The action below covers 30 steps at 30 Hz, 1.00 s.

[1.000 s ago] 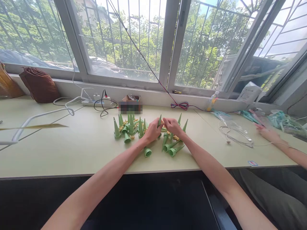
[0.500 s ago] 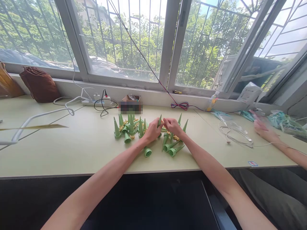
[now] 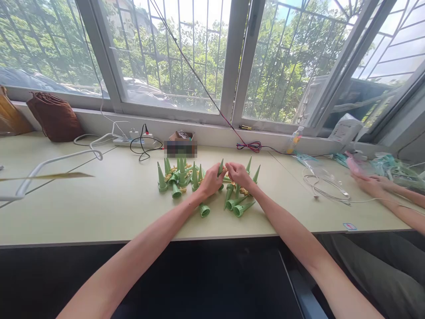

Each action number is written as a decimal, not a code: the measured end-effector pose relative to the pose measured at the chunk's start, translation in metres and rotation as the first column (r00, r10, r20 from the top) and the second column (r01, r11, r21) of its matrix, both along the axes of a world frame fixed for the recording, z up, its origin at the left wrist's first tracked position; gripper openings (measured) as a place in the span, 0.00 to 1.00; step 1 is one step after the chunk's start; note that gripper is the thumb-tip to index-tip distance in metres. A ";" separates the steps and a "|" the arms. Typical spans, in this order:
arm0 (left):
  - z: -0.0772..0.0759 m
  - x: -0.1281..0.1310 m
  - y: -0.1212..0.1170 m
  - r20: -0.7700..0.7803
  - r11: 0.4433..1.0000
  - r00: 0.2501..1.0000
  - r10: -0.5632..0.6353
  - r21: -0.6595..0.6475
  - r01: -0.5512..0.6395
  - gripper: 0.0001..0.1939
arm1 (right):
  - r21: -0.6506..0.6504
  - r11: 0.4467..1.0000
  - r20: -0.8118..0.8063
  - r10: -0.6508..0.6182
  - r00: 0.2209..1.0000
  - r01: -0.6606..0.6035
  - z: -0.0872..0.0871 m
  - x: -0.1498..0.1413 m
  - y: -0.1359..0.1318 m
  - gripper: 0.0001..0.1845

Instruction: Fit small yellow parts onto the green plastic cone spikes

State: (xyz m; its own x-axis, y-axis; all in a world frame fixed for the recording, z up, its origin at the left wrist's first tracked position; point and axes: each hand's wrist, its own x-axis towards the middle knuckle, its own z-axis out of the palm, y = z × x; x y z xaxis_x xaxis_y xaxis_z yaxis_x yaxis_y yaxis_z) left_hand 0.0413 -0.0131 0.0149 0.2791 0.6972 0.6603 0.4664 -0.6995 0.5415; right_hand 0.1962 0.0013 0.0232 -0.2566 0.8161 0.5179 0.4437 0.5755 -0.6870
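Reader: How are your hands posed?

Wearer: A clock is laid on the table (image 3: 116,212), centred between my hands, twelve toward the window (image 3: 172,53). My forearms enter from seven and five o'clock and converge. My left hand (image 3: 211,180) is closed around one green cone (image 3: 221,167), its point upward, at the clock's centre. My right hand (image 3: 239,175) is just beside it, back uppermost, fingers curled in toward the cone; I cannot tell what, if anything, they pinch.

Reader: And the counts?

Wearer: One cone is in my grasp. Two upright cones (image 3: 256,173) stand between two and three o'clock; at least six more stand between nine and ten. Four lying cones (image 3: 244,209) show me their hollow ends: two at five, one at seven, one at eight. Others overlap, so I cannot fix the total. Yellow pieces (image 3: 244,192) lie among them, too heaped to count.

Reader: Beyond the cones?

Wearer: One small box (image 3: 173,136) at eleven, one bottle (image 3: 294,141) at two, one brown pouch (image 3: 55,117) at ten, and a co-worker's two hands (image 3: 367,185) at three.
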 end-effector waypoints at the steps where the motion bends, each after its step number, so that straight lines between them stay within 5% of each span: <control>1: 0.000 0.000 0.000 -0.002 1.000 1.000 0.005 0.003 -0.005 0.07 | -0.004 1.000 0.003 0.001 1.000 -0.001 0.000 0.000 0.000 0.26; 11: 0.000 0.000 -0.001 -0.023 1.000 1.000 0.009 0.008 -0.009 0.06 | -0.003 1.000 0.029 0.006 1.000 -0.006 0.001 0.000 0.000 0.31; 19: 0.001 0.001 -0.001 -0.004 0.999 0.999 0.032 0.005 -0.032 0.07 | -0.031 0.999 -0.003 0.023 1.000 -0.023 0.001 0.001 -0.002 0.25; 30: 0.000 0.000 -0.002 -0.026 1.000 1.000 0.003 -0.002 -0.003 0.07 | -0.060 0.998 0.040 -0.020 0.999 0.023 0.001 0.001 -0.001 0.34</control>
State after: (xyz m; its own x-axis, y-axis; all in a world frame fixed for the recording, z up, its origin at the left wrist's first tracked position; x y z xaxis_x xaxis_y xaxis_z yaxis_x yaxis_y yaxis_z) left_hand 0.0412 -0.0151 0.0150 0.2939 0.6995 0.6514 0.4826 -0.6968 0.5306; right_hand 0.1967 0.0004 0.0241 -0.2578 0.8510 0.4575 0.4831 0.5236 -0.7018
